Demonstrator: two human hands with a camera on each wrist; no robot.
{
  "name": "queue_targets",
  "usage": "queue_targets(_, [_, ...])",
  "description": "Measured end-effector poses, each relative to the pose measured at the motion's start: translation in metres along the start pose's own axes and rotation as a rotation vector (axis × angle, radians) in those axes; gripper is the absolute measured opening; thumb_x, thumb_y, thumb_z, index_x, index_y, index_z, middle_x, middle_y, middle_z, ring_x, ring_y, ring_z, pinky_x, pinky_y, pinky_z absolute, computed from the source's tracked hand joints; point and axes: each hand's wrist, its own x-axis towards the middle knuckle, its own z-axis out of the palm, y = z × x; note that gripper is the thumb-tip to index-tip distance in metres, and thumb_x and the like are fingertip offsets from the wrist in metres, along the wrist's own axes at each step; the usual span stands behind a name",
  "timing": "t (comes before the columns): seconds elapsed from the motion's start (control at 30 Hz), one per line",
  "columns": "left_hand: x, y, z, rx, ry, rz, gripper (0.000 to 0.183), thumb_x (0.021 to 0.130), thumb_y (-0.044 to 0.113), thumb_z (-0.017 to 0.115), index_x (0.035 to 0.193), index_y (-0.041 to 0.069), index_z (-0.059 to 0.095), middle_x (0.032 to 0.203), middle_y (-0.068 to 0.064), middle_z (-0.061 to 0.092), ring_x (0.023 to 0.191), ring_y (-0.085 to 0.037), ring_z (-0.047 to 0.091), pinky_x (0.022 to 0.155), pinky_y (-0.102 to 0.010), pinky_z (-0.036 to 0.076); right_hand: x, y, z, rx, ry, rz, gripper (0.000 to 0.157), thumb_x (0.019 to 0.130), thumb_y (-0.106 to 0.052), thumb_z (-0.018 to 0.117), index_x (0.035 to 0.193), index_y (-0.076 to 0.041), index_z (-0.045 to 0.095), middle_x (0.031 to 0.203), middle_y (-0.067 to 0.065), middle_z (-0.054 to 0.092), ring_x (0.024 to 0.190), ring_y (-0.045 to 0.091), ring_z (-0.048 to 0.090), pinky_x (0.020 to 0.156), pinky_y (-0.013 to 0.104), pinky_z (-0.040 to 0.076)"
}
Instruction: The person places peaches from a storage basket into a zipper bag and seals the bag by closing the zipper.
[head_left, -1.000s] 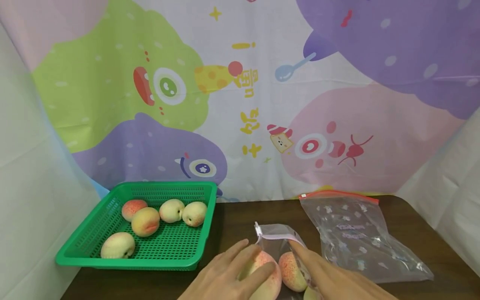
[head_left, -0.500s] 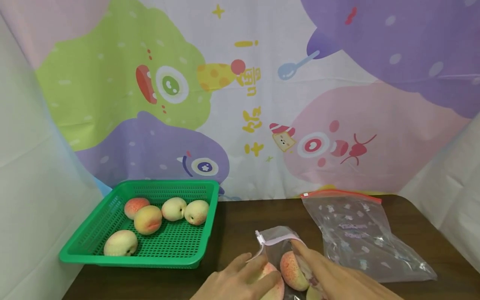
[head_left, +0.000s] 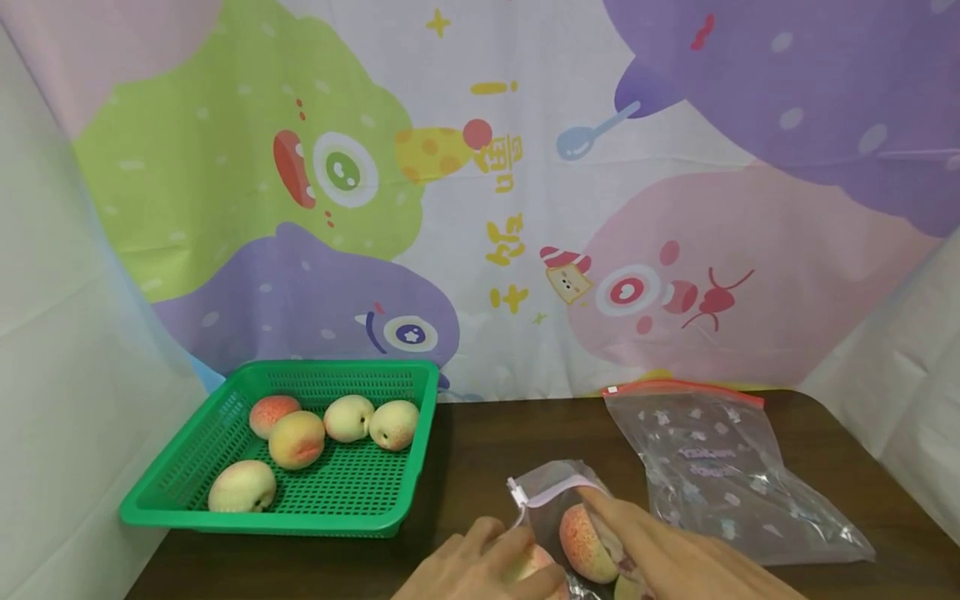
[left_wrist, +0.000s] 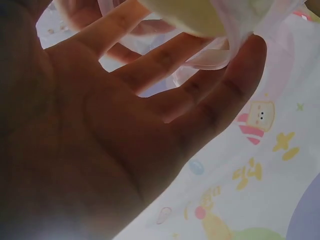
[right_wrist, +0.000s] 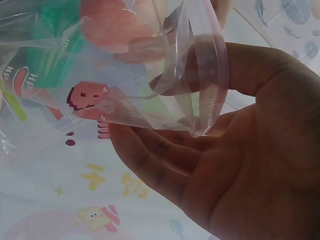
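Note:
A clear zip bag [head_left: 551, 482] with a pale pink zip and white slider lies at the front, mouth held apart. A red-speckled peach [head_left: 585, 543] shows inside it, with a paler fruit beside it at the frame's bottom. My left hand [head_left: 480, 565] curls its fingers over another pinkish peach [head_left: 538, 560] at the bag's mouth. In the left wrist view a pale peach [left_wrist: 192, 17] lies against the fingers. My right hand [head_left: 663, 540] grips the bag's right side; in the right wrist view its thumb [right_wrist: 200, 67] is within the plastic, fingers outside.
At the left stands a green basket [head_left: 262, 523] with several peaches [head_left: 296, 440]. A larger zip bag [head_left: 712, 492] with a red zip lies flat at the right of the dark table [head_left: 480, 433]. A cartoon-printed cloth [head_left: 510, 350] hangs behind.
My left hand has moved slightly right and toward the frame's bottom with its peach, fingers curling more. The bag's zip edge has tilted and sunk a little. My right hand keeps its grip.

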Motion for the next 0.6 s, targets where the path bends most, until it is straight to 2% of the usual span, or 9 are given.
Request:
queue_targets(0.1, [-0.0008,-0.0010,0.0004,0.041,-0.019,0.008,0.025,0.089,0.043,0.069,0.112,0.036,0.065,0.110,0.006,0.058,0.088,-0.013,0.054,0.056,-0.017,0.041,-0.0020,-0.0002,-0.0006,-0.031,0.022,-0.012,0.089,0.084,-0.068,0.063,0.155,-0.047,0.013,0.128,-0.016,0.053,0.087,-0.002,0.055,0.069,0.034,0.052])
queue_targets(0.23, [-0.0016,-0.0022,0.0010,0.072,0.001,0.026,0.019,0.087,0.039,0.072,0.104,0.031,0.067,0.107,0.007,0.054,0.086,-0.012,0.052,0.056,-0.016,0.040,-0.0074,-0.0009,-0.0032,-0.057,0.061,-0.035,0.095,0.084,-0.068,0.064,0.156,-0.046,0.008,0.130,-0.015,0.054,0.089,-0.003,0.058,0.068,0.033,0.052])
queue_targets(0.37, [-0.0018,-0.0015,0.0018,0.041,0.043,0.033,0.018,0.087,0.035,0.073,0.103,0.029,0.067,0.105,0.008,0.055,0.084,-0.010,0.053,0.055,-0.014,0.040,-0.0097,-0.0006,-0.0069,-0.075,0.077,-0.062,0.097,0.084,-0.067,0.064,0.157,-0.045,0.004,0.130,-0.017,0.053,0.091,-0.003,0.058,0.070,0.032,0.053])
queue_targets(0.5, [-0.0017,-0.0005,0.0013,0.077,0.100,0.037,0.020,0.088,0.037,0.073,0.104,0.028,0.067,0.103,0.008,0.057,0.084,-0.013,0.056,0.055,-0.017,0.043,-0.0087,0.0011,-0.0090,-0.060,0.066,-0.070,0.098,0.085,-0.065,0.065,0.157,-0.044,0.003,0.133,-0.013,0.051,0.089,-0.004,0.057,0.070,0.031,0.053])
queue_targets(0.6, [-0.0013,-0.0003,-0.0010,0.096,0.133,0.045,0.022,0.087,0.037,0.074,0.106,0.028,0.067,0.103,0.007,0.059,0.088,-0.017,0.060,0.057,-0.020,0.048,-0.0078,0.0021,-0.0091,-0.074,0.092,-0.081,0.100,0.083,-0.066,0.066,0.157,-0.043,0.003,0.131,-0.013,0.052,0.089,-0.004,0.056,0.072,0.031,0.053])
